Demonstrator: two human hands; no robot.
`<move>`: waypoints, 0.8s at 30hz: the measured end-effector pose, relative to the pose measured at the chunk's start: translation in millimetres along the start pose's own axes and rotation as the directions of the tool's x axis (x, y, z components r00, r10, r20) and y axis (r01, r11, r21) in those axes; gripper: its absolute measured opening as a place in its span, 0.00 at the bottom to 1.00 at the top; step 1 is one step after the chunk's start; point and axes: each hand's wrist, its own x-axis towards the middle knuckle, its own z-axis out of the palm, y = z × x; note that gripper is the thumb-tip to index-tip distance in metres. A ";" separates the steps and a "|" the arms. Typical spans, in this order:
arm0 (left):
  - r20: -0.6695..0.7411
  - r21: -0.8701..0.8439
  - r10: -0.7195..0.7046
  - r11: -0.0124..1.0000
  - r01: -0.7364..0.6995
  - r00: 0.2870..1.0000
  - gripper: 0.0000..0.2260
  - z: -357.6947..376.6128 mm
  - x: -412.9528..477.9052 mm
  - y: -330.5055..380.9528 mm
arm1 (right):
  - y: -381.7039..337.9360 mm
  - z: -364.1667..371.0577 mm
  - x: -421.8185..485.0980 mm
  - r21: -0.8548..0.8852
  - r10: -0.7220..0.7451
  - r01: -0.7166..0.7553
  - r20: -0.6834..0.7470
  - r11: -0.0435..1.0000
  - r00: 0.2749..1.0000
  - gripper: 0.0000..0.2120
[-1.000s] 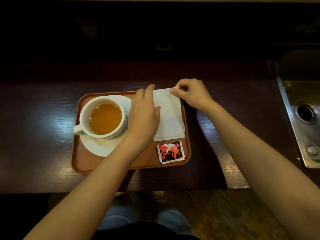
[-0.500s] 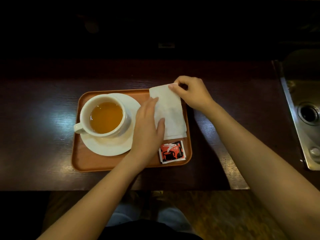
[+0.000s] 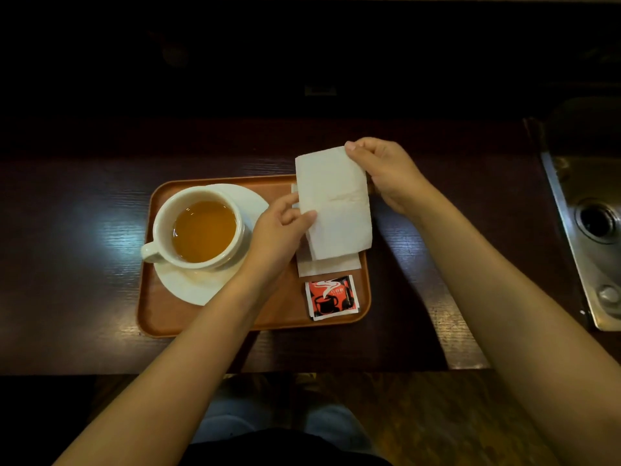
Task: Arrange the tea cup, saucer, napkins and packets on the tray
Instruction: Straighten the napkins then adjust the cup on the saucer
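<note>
i'm seeing both hands pinching the top napkin [image 3: 336, 203] above the tray [image 3: 215, 321]: the right hand [image 3: 386, 173] is gripping its far corner, the left hand [image 3: 282, 230] its near edge. another napkin [image 3: 331, 265] is lying beneath, beside the cup [image 3: 198, 230] sitting on its saucer [image 3: 188, 284], with the packet [image 3: 331, 297] near the front corner.

At frame centre you see the orange tray [image 3: 215, 322]: white tea cup [image 3: 198, 230] on saucer [image 3: 201, 284] left, white napkins [image 3: 331, 264] right, one raised napkin [image 3: 336, 200], red packet [image 3: 331, 297] lower right.
</note>
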 end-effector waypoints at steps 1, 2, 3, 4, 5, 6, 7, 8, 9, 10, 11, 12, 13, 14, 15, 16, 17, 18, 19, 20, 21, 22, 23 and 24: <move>0.002 -0.002 -0.028 1.000 0.028 1.000 0.16 -0.9 0.1 -0.8 | 2.0 1.4 1.4 -0.031 0.016 -0.017 -0.023 0.999 1.000 0.12; 0.005 -0.010 -0.053 0.999 0.053 0.999 0.16 -1.8 0.1 -1.8 | 3.9 2.8 2.5 -0.065 0.030 -0.033 -0.044 0.997 0.999 0.12; 0.008 -0.020 -0.073 0.997 0.074 0.997 0.17 -2.6 0.1 -2.6 | 5.2 4.2 3.4 -0.091 0.042 -0.048 -0.061 0.995 0.997 0.12; 0.011 -0.024 -0.087 0.996 0.088 0.996 0.18 -3.4 -0.1 -3.6 | 6.6 5.4 4.1 -0.107 0.051 -0.059 -0.073 0.993 0.996 0.11; 0.013 -0.023 -0.095 0.995 0.096 0.995 0.18 -4.1 -0.3 -5.1 | 7.7 6.3 4.6 -0.118 0.055 -0.064 -0.081 0.991 0.995 0.11; 0.014 -0.019 -0.099 0.995 0.099 0.995 0.18 -4.6 -0.7 -6.7 | 8.5 7.3 5.1 -0.130 0.054 -0.065 -0.088 0.989 0.995 0.10; 0.010 -0.005 -0.098 0.995 0.098 0.995 0.18 -4.7 -0.9 -8.1 | 9.5 8.2 5.6 -0.146 0.050 -0.064 -0.099 0.987 0.994 0.09; -0.001 0.023 -0.092 0.995 0.092 0.996 0.18 -4.4 -1.5 -9.5 | 10.4 9.0 6.2 -0.171 0.043 -0.063 -0.116 0.983 0.992 0.09; -0.020 0.074 -0.078 0.994 0.079 0.997 0.18 -3.5 -2.4 -10.9 | 11.4 9.9 6.3 -0.208 0.031 -0.059 -0.137 0.976 0.990 0.10; -0.046 0.143 -0.054 0.988 0.060 0.997 0.18 -2.2 -3.4 -12.1 | 12.1 11.2 6.2 -0.252 0.012 -0.053 -0.160 0.966 0.987 0.10; -0.075 0.222 -0.022 0.974 0.038 0.997 0.20 -0.8 -4.7 -13.4 | 12.8 12.5 5.7 -0.297 -0.011 -0.044 -0.179 0.954 0.984 0.10; -0.103 0.301 0.018 0.954 0.014 0.995 0.21 0.5 -6.0 -14.8 | 13.8 14.0 4.7 -0.337 -0.036 -0.031 -0.190 0.941 0.981 0.09; -0.125 0.367 0.059 0.930 -0.010 0.990 0.23 1.3 -7.5 -16.3 | 15.0 15.4 3.2 -0.369 -0.061 -0.014 -0.193 0.929 0.979 0.08; -0.137 0.415 0.098 0.909 -0.032 0.986 0.24 2.0 -9.0 -17.9 | 16.6 16.8 1.6 -0.397 -0.085 0.003 -0.187 0.918 0.979 0.07; -0.140 0.452 0.129 0.891 -0.053 0.982 0.25 2.4 -11.0 -19.6 | 18.2 18.3 -0.3 -0.427 -0.102 0.018 -0.176 0.904 0.979 0.07; -0.137 0.484 0.156 0.872 -0.071 0.978 0.26 3.1 -12.8 -21.1 | 19.9 19.9 -2.0 -0.458 -0.112 0.025 -0.165 0.889 0.980 0.07; -0.135 0.519 0.182 0.850 -0.087 0.974 0.26 3.5 -14.6 -22.3 | 21.5 21.0 -3.2 -0.487 -0.117 0.027 -0.157 0.873 0.981 0.07; -0.135 0.555 0.209 0.826 -0.101 0.968 0.27 3.7 -15.9 -23.4 | 22.5 22.2 -4.0 -0.511 -0.124 0.028 -0.155 0.859 0.980 0.07; -0.136 0.588 0.238 0.801 -0.115 0.962 0.27 3.7 -17.1 -24.4 | 23.3 23.4 -4.6 -0.528 -0.134 0.030 -0.159 0.849 0.978 0.07; -0.136 0.613 0.263 0.780 -0.127 0.955 0.27 3.3 -17.9 -25.3 | 23.7 24.7 -4.8 -0.539 -0.146 0.034 -0.167 0.842 0.975 0.07; -0.133 0.630 0.280 0.765 -0.138 0.951 0.27 3.0 -18.8 -25.8 | 23.7 26.0 -4.9 -0.547 -0.159 0.038 -0.176 0.836 0.971 0.07; -0.127 0.641 0.291 0.754 -0.145 0.948 0.27 2.9 -19.1 -26.3 | 23.7 27.5 -4.9 -0.556 -0.170 0.040 -0.185 0.830 0.968 0.07; -0.121 0.652 0.298 0.743 -0.151 0.947 0.27 2.8 -19.2 -27.1 | 23.9 28.9 -4.8 -0.566 -0.180 0.040 -0.193 0.823 0.965 0.08; -0.118 0.665 0.309 0.730 -0.156 0.944 0.27 2.9 -19.2 -28.0 | 24.2 30.5 -4.8 -0.576 -0.188 0.040 -0.199 0.817 0.962 0.08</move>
